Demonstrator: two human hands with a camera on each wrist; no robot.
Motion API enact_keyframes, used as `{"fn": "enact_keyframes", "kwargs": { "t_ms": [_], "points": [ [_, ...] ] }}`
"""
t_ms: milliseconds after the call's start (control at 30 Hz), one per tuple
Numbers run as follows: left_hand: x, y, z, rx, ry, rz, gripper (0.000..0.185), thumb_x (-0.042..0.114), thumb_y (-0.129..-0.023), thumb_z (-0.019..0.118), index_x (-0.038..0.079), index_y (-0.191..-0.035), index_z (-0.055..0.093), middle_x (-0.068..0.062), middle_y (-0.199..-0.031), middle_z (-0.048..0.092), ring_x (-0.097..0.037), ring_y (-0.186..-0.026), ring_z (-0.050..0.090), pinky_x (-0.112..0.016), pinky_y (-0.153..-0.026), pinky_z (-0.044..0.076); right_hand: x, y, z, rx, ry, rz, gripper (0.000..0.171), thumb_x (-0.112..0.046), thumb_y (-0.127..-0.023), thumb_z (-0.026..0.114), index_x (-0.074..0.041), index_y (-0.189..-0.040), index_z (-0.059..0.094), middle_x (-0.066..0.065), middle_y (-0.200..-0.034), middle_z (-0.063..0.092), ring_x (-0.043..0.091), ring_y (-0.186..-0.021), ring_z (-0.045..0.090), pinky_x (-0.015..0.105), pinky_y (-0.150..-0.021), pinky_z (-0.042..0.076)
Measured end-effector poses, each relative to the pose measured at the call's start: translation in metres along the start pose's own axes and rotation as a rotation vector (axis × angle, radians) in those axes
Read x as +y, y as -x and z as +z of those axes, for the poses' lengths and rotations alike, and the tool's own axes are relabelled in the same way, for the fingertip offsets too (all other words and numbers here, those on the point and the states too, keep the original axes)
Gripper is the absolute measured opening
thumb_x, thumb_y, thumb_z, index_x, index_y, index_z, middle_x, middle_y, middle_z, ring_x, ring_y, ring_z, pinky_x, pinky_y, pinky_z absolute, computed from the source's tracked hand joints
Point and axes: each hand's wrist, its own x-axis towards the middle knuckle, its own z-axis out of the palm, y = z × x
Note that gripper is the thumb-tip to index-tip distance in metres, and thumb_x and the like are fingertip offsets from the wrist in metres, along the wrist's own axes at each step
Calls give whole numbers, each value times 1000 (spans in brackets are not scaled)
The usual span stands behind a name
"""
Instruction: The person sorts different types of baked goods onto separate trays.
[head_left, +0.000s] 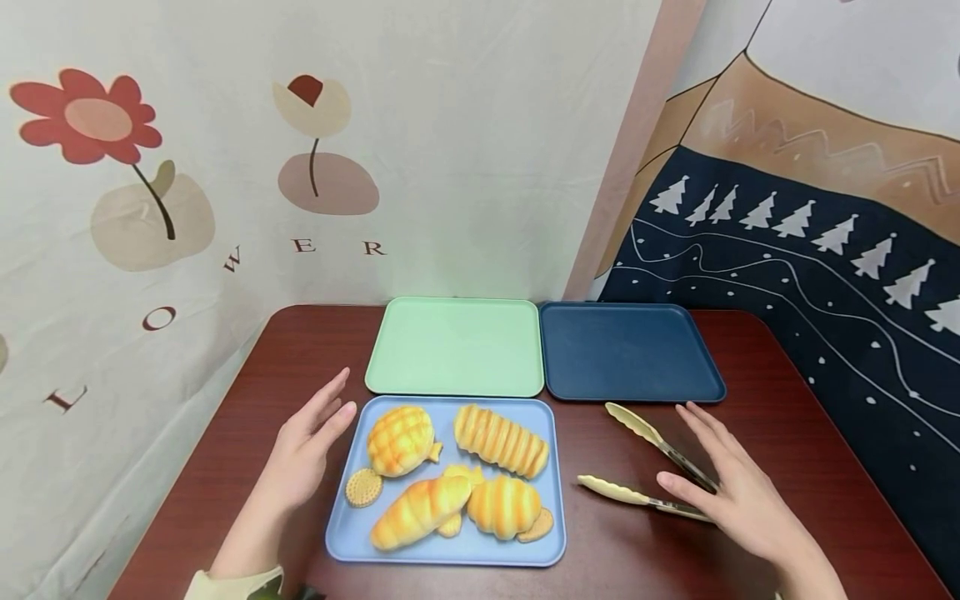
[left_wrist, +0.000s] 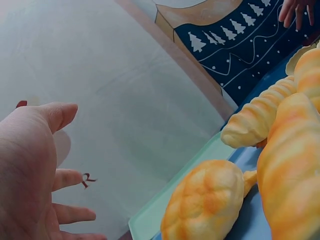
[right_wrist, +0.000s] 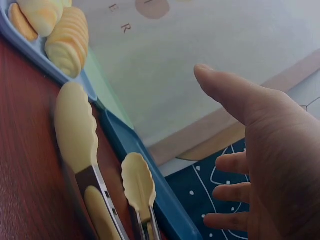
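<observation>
My left hand [head_left: 303,450] is beside the left edge of the light blue tray [head_left: 450,552], its fingers extended and holding nothing. On that tray lie a round bun with a grid-marked top [head_left: 400,440], a ridged bread roll [head_left: 501,440], a long bread roll [head_left: 420,510], a croissant-shaped roll [head_left: 504,507], a round biscuit [head_left: 364,487] and other small pieces partly hidden under the breads. To the right, a pair of tongs [head_left: 637,425] lies spread on the table with cream scalloped tips. Over the handle end of the tongs is my right hand [head_left: 738,496], fingers extended; it overlaps them in the head view.
A light green tray [head_left: 455,346] and a dark blue tray [head_left: 630,350] stand side by side behind the light blue one. All rest on a dark red-brown table [head_left: 225,467]. Printed cloths [head_left: 480,150] hang behind the table and along its right side.
</observation>
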Motion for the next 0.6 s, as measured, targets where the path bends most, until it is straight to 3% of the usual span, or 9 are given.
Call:
{"fn": "enact_keyframes", "kwargs": {
  "t_ms": [333,600],
  "points": [
    [-10,2,0,-33,26,-89,66,36,-108,63,17,-166,38,-23,-163,41,-52,-144,42,-65,-111,37,9,5,1,-7,19,26,98,-50,-92,80,-21,-169,27,21,-166,30,49,-144,34,76,-98,36],
    [-13,2,1,-62,6,-225,74,42,-106,64,14,-167,33,-28,-160,43,-47,-139,51,-58,-105,48,14,5,5,-19,27,47,106,-55,-87,84,-13,-167,29,23,-164,31,49,-142,37,75,-97,39]
  ]
}}
